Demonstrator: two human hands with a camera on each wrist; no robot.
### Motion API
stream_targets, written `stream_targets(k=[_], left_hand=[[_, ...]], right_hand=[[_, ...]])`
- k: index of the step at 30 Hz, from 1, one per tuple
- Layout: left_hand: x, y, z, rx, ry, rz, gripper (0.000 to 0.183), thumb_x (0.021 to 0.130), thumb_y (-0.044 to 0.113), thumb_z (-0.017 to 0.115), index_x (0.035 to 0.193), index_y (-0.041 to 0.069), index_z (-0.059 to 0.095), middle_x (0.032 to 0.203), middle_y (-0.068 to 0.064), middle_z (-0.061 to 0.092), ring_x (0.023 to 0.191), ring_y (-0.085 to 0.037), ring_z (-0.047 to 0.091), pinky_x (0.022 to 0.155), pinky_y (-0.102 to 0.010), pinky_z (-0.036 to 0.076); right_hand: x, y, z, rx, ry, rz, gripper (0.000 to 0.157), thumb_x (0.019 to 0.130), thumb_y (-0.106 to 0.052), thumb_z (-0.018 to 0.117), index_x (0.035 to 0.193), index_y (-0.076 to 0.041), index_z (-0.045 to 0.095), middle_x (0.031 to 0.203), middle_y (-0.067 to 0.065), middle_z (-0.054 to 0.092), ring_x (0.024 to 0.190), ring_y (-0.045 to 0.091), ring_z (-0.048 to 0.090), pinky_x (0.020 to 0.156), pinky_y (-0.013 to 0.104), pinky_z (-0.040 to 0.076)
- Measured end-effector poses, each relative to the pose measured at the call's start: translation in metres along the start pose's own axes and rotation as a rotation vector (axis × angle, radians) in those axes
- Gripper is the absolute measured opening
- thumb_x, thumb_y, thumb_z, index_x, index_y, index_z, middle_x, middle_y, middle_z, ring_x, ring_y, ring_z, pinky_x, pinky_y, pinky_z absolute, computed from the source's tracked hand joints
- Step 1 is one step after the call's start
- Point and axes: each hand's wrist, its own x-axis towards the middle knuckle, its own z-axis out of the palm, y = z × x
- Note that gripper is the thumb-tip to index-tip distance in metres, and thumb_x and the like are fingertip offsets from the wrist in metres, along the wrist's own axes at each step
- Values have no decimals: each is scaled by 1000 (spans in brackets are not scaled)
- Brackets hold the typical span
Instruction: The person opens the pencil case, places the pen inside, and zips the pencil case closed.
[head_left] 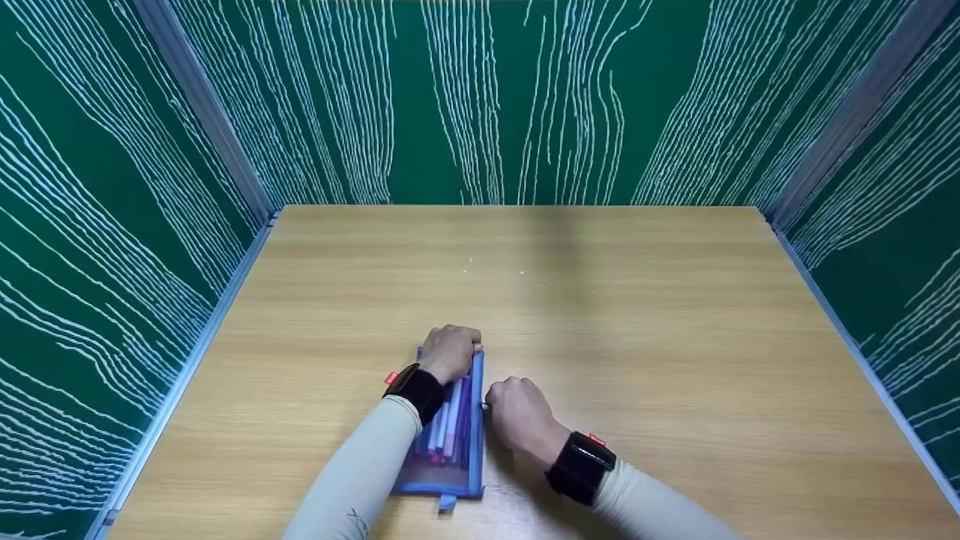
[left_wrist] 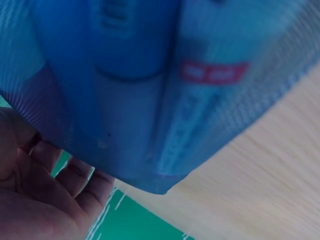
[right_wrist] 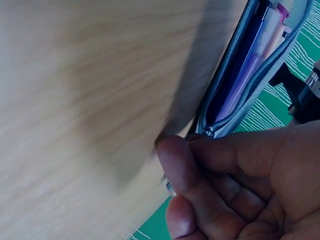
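Observation:
A blue mesh pencil case (head_left: pixel 476 450) stands lengthwise on the table, with several pens (head_left: pixel 448 427) visible through its side. My left hand (head_left: pixel 450 351) grips its far end; in the left wrist view the fingers (left_wrist: pixel 75 176) curl at the mesh edge. Beside the case's right side, my right hand (head_left: pixel 521 416) pinches the zipper pull with thumb and forefinger, the tab mostly hidden. From the right wrist view, the zipper slider (right_wrist: pixel 209 131) sits right at those fingertips, and the zipper gapes beyond it, showing pens (right_wrist: pixel 250 65) inside.
The wooden table (head_left: pixel 637 322) is bounded by green panels (head_left: pixel 517 97) with white wavy lines at the back and sides. A few tiny white specks (head_left: pixel 522 273) lie beyond the hands. A blue fabric tab (head_left: pixel 447 502) sticks out from the case's near end.

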Motion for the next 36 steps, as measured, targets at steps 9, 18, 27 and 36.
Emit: stream_targets(k=[9, 18, 27, 36], left_hand=[[0, -2, 3, -14, -4, -8, 19, 97, 23, 68, 81, 12, 71, 83, -7, 74, 85, -31, 68, 80, -47, 50], [-2, -3, 4, -15, 13, 13, 20, 95, 21, 68, 78, 11, 69, 81, -8, 73, 84, -32, 68, 75, -47, 49], [-3, -2, 1, -45, 16, 6, 19, 95, 20, 68, 80, 10, 71, 80, -7, 73, 82, -32, 67, 75, -47, 48], [-2, -2, 2, -41, 24, 19, 16, 95, 19, 69, 81, 11, 72, 82, -7, 74, 83, -32, 68, 76, -49, 49]], right_hand=[[-5, -2, 0, 41, 8, -23, 26, 72, 8, 59, 56, -13, 61, 58, 7, 65, 51, 26, 61, 51, 40, 51], [-10, -5, -2, 49, -63, 1, 27, 70, 11, 57, 56, -12, 59, 58, 6, 64, 51, 24, 58, 49, 38, 51], [-12, -7, -3, 55, -68, -7, 28, 71, 11, 57, 56, -14, 60, 58, 4, 64, 51, 22, 58, 50, 37, 50], [-14, -8, -6, 44, -54, -15, 28, 71, 11, 56, 56, -13, 59, 58, 5, 63, 51, 23, 58, 49, 39, 50]])
